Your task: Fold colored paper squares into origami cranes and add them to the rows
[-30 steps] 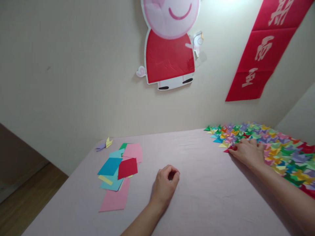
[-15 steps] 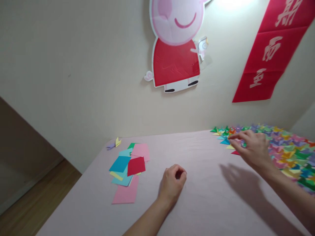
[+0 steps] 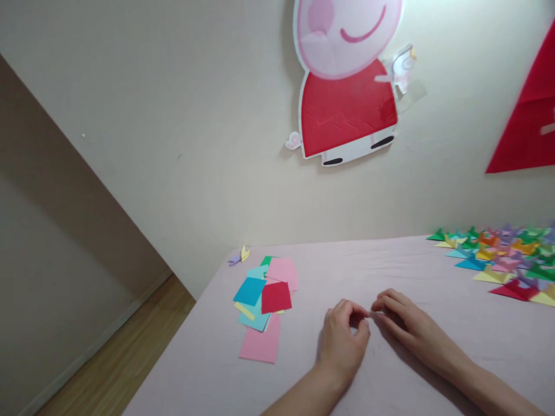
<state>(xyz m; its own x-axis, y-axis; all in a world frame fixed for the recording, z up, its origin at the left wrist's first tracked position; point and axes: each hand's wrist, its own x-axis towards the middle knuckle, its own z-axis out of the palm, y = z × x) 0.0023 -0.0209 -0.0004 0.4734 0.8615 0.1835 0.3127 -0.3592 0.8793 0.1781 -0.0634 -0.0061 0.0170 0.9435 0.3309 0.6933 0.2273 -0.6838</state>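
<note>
My left hand (image 3: 344, 341) rests on the pink tablecloth (image 3: 390, 260), fingers curled into a loose fist with nothing visible in them. My right hand (image 3: 405, 320) lies beside it with fingers stretched out, its fingertips touching the left hand's thumb and forefinger. Left of both hands is a loose pile of coloured paper squares (image 3: 266, 300) with a red square (image 3: 276, 297) on top. A spread of folded paper pieces (image 3: 507, 260) in many colours covers the table's far right.
Two small folded pieces (image 3: 240, 255), purple and yellow, sit at the table's far left corner. The table butts against a wall bearing a cartoon pig cutout (image 3: 347, 86) and a red banner (image 3: 529, 127). Wooden floor (image 3: 108, 358) lies beyond the left edge.
My right hand has left the folded pieces and come across to meet my left hand at the table's middle. The view has swung left; the left hand stays curled.
</note>
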